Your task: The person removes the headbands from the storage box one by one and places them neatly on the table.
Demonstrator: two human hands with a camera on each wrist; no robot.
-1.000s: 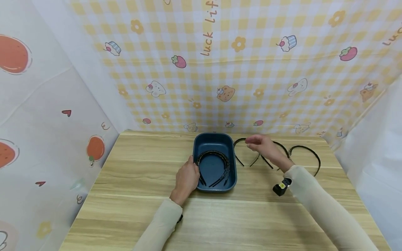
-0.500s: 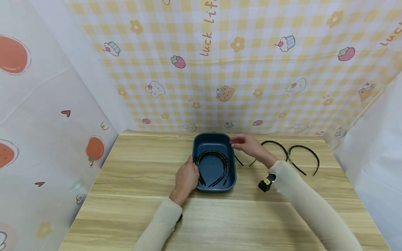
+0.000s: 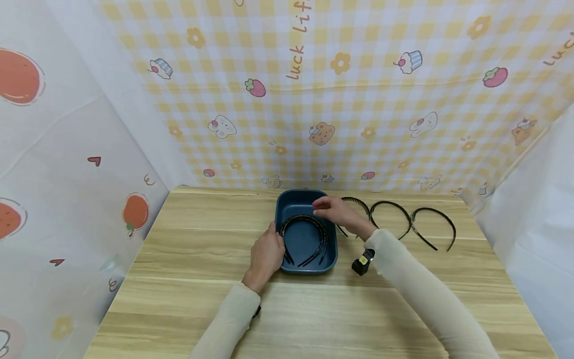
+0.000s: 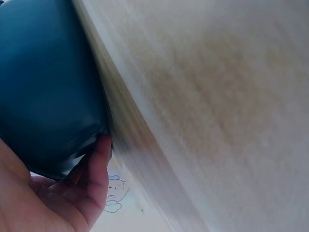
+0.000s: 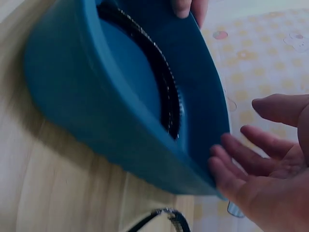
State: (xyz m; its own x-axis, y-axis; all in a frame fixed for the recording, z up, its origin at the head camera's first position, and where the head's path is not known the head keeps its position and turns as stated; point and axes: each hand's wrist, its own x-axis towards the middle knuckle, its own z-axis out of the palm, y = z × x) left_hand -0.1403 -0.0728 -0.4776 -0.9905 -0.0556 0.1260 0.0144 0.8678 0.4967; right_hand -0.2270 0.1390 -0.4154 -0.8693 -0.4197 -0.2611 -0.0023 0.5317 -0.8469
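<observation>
A dark blue rectangular basin (image 3: 301,197) stands on the wooden table. My left hand (image 3: 266,253) grips its left side, thumb over the rim and fingers against the outer wall, as the left wrist view also shows. Inside lie several black toothed headbands (image 3: 304,217), stacked together with their ends toward me. My right hand (image 3: 337,211) is over the basin's right rim, holding nothing; in the right wrist view its fingers (image 5: 246,157) are spread and relaxed beside the rim. Part of the nearest headband outside is hidden behind this hand.
To the right of the basin, three black headbands lie in a row on the table: a near one (image 3: 357,200), a middle one (image 3: 391,202) and a far-right one (image 3: 434,209). A yellow checked cloth (image 3: 269,114) hangs behind the table.
My right hand has moved left from above the headbands to the basin's right rim, uncovering the middle headband. The left hand and the basin have stayed put.
</observation>
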